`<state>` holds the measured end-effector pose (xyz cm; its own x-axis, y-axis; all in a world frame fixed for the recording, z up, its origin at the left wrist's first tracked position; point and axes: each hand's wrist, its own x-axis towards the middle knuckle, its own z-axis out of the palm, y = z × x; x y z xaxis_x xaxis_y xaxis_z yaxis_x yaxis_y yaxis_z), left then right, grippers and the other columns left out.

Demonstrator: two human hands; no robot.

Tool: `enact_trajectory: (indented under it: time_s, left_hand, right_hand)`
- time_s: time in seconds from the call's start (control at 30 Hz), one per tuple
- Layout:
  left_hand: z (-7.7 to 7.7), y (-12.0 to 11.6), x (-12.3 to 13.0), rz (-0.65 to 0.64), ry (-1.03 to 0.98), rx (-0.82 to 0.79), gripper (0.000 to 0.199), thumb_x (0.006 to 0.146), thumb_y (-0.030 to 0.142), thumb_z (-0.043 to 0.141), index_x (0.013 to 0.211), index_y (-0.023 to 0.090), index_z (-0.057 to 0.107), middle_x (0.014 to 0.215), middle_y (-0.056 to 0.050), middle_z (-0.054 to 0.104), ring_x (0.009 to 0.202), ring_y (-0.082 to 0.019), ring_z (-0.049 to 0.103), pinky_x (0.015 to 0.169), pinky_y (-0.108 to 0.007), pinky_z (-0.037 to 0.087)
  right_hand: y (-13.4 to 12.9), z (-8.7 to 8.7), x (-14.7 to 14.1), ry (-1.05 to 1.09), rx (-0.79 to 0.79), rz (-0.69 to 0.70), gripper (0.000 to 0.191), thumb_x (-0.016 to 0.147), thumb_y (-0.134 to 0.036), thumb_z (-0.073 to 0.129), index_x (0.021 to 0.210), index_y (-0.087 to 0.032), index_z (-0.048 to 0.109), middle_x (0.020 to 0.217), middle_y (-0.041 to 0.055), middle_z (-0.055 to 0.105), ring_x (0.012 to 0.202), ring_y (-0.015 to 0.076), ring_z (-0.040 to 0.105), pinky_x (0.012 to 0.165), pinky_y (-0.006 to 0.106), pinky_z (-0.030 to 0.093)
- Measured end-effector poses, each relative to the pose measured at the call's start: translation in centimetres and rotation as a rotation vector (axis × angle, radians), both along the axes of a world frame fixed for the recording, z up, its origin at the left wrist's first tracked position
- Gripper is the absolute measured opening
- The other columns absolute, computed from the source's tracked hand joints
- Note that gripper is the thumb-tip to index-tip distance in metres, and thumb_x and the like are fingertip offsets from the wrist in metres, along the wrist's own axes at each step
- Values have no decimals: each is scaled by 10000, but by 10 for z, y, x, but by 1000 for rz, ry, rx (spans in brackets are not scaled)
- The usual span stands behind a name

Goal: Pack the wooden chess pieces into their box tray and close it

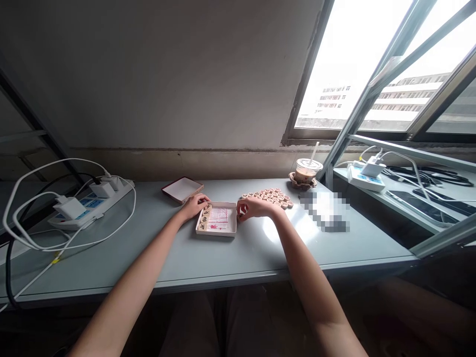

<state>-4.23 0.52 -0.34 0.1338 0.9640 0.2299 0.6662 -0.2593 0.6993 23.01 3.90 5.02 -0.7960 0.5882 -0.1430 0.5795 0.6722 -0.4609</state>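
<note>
A shallow white open box [235, 229] sits on the desk with a column of round wooden Chinese chess pieces [204, 219] along its left side. Red grid lines show on its floor. At the box's upper left corner, my left hand [193, 205] has its fingers curled over the edge, close to the top piece. Just outside the right wall, my right hand [255, 207] pinches a single Chinese chess piece [240, 216] with dark writing. Beyond that hand lies a cluster of more Chinese chess pieces [277, 197], partly covered by it.
The box lid [183, 190] lies behind my left hand. A plastic cup with a straw [306, 171] stands at the back right, near a blurred object [327, 212]. Power strips with white cables [87, 206] fill the left side. A metal frame [345, 134] rises at right.
</note>
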Motion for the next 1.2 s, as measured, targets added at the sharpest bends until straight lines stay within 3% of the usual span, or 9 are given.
enact_trajectory:
  time_s: [0.23, 0.4, 0.6, 0.7, 0.9, 0.97, 1.2]
  left_hand:
    - [6, -4, 0, 35, 70, 19, 234, 765, 352, 469, 807, 189, 632, 925, -29, 647, 866, -183, 581, 765, -262, 445]
    - [6, -4, 0, 59, 90, 25, 226, 763, 340, 477, 811, 192, 641, 925, -26, 654, 853, -185, 583, 777, -266, 445]
    - [5, -4, -1, 106, 87, 21, 235, 760, 348, 477, 822, 189, 638, 943, -30, 647, 827, -182, 586, 762, -276, 449]
    - [4, -2, -1, 98, 84, 17, 237, 759, 338, 465, 811, 184, 637, 948, -36, 644, 796, -174, 585, 740, -268, 452]
    - [5, -3, 0, 109, 77, 11, 263, 760, 362, 471, 839, 183, 646, 958, -37, 644, 831, -184, 583, 767, -280, 449]
    - [7, -4, 1, 108, 60, -3, 276, 752, 368, 477, 849, 182, 655, 973, -42, 645, 864, -195, 581, 792, -293, 443]
    - [13, -5, -1, -172, -160, -184, 300, 718, 372, 498, 822, 167, 691, 979, -69, 659, 961, -215, 571, 881, -312, 430]
  right_hand:
    - [0, 4, 10, 28, 0, -65, 396, 661, -459, 690, 972, -224, 628, 844, 9, 580, 681, 111, 517, 550, 203, 365]
    - [-1, 5, 10, -12, 13, -41, 258, 671, -374, 687, 886, -233, 661, 809, 2, 585, 666, 104, 520, 546, 200, 358]
    - [-8, 19, 24, -119, 77, -281, 237, 659, -353, 670, 856, -224, 639, 753, 8, 623, 620, 120, 536, 511, 214, 336]
    - [-11, 23, 30, -174, 130, -321, 213, 669, -363, 662, 822, -217, 635, 709, 10, 623, 598, 123, 529, 505, 218, 316]
    - [-9, 18, 19, -79, 97, -230, 242, 706, -303, 654, 930, -222, 617, 822, 21, 637, 629, 119, 544, 514, 209, 336]
    - [-12, 15, 7, -30, 173, -193, 208, 759, -267, 613, 960, -212, 616, 806, 23, 637, 631, 121, 546, 536, 216, 343]
    - [-36, -11, -52, 141, 511, 75, 303, 851, -234, 560, 1152, -208, 569, 1017, 75, 626, 885, 183, 581, 744, 270, 386]
